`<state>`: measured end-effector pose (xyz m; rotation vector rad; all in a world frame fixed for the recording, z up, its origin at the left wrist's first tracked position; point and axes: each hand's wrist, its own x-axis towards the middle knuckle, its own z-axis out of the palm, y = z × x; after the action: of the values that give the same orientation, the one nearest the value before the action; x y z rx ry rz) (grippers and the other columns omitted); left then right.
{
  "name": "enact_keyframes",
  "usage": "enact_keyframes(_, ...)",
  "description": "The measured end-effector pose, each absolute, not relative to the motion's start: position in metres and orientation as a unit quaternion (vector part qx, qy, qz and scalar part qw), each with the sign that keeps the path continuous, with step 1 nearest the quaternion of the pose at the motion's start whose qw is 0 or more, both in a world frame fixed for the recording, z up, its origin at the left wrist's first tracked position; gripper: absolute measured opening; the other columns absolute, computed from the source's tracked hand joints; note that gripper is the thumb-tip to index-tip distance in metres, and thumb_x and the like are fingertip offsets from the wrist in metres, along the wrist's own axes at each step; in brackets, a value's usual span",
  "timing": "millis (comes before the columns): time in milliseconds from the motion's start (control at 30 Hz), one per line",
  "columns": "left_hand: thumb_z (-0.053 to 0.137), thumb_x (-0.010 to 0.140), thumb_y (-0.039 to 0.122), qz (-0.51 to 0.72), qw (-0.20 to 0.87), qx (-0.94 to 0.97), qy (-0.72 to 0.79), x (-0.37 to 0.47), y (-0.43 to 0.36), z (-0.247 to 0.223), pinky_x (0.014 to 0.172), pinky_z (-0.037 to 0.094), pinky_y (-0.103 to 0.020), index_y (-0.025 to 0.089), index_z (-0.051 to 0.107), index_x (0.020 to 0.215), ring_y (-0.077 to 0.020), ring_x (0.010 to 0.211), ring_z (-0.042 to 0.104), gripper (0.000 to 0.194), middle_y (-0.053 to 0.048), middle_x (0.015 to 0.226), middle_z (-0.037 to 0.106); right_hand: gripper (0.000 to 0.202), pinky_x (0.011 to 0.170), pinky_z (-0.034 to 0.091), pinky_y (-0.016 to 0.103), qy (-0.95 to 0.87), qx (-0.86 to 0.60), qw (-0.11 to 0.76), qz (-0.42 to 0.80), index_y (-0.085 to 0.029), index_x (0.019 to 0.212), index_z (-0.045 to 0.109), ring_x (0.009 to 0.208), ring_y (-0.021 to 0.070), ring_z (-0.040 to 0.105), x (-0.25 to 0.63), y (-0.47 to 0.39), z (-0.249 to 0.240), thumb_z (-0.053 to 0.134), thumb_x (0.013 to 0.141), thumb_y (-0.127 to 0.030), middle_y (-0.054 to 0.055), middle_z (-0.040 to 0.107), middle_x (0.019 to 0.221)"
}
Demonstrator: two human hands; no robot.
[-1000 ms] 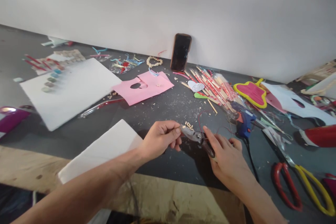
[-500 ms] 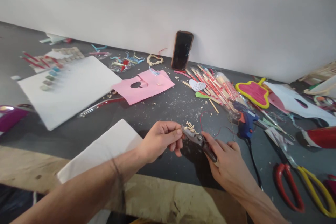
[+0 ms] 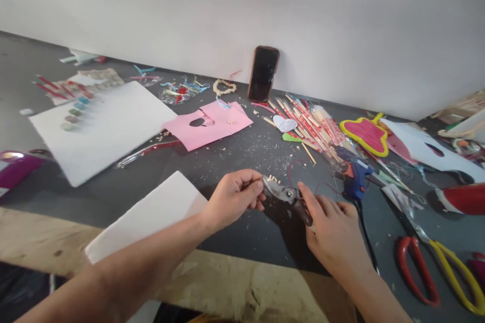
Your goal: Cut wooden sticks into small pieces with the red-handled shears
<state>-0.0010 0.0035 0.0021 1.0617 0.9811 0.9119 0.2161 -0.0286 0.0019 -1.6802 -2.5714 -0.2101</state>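
Note:
My right hand (image 3: pixel 329 227) is wrapped round the dark handles of the pruning shears (image 3: pixel 286 195), whose metal jaws point left. The fingers of my left hand (image 3: pixel 242 192) are pinched together at the tip of the jaws; what they hold is too small to make out. Just behind the jaws lie several short pale wooden pieces (image 3: pixel 273 179), partly hidden by the shears. Fine chips are scattered on the dark table (image 3: pixel 235 161) beyond.
A phone (image 3: pixel 263 73) leans against the wall. Pink paper (image 3: pixel 212 126) and white boards (image 3: pixel 109 126) lie at left. Wrapped sticks (image 3: pixel 310 121), a blue glue gun (image 3: pixel 356 179), a yellow-edged pink shape (image 3: pixel 367 136) and large scissors (image 3: pixel 420 234) lie at right.
The shears and my right hand have shifted slightly up and right. The handles look wider apart, and the jaws now cover more of the small pieces.

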Motion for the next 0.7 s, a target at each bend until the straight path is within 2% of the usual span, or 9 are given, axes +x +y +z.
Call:
enact_keyframes(167, 0.052, 0.082, 0.033, 0.392, 0.681, 0.465, 0.408, -0.0035, 0.0026, -0.0011, 0.050, 0.040, -0.019, 0.013, 0.055, 0.070, -0.0072, 0.048, 0.052, 0.024, 0.002, 0.053, 0.052, 0.070, 0.077, 0.028, 0.037, -0.846, -0.532, 0.042, -0.018, -0.019, 0.136, 0.027, 0.090, 0.0209, 0.054, 0.2183, -0.0309, -0.0001, 0.042, 0.068, -0.007, 0.010, 0.059, 0.102)
enact_keyframes(300, 0.052, 0.082, 0.035, 0.370, 0.696, 0.471, 0.395, -0.0048, 0.0030, -0.0012, 0.046, 0.035, -0.018, 0.012, 0.056, 0.070, -0.0064, 0.045, 0.052, 0.026, 0.001, 0.056, 0.055, 0.070, 0.079, 0.028, 0.037, -0.847, -0.530, 0.042, -0.013, -0.019, 0.136, 0.026, 0.094, 0.0210, 0.053, 0.2201, -0.0295, -0.0017, 0.043, 0.069, -0.008, 0.010, 0.058, 0.106)
enact_keyframes(467, 0.054, 0.081, 0.037, 0.369, 0.702, 0.463, 0.395, -0.0045, 0.0029, -0.0021, 0.047, 0.035, -0.018, 0.012, 0.057, 0.069, -0.0066, 0.045, 0.052, 0.027, 0.001, 0.055, 0.055, 0.066, 0.076, 0.028, 0.034, -0.846, -0.532, 0.038, -0.010, -0.020, 0.135, 0.029, 0.085, 0.0193, 0.055, 0.2179, -0.0301, -0.0036, 0.044, 0.072, -0.011, 0.008, 0.061, 0.096)
enact_keyframes(700, 0.058, 0.077, 0.031, 0.392, 0.745, 0.381, 0.383, -0.0016, 0.0009, -0.0017, 0.046, 0.041, -0.020, 0.012, 0.055, 0.063, -0.0053, 0.041, 0.045, 0.024, 0.001, 0.052, 0.055, 0.058, 0.071, 0.027, 0.032, -0.845, -0.533, 0.033, -0.006, -0.018, 0.129, 0.038, 0.070, 0.0174, 0.055, 0.2166, -0.0339, -0.0062, 0.046, 0.072, -0.012, 0.006, 0.064, 0.082)
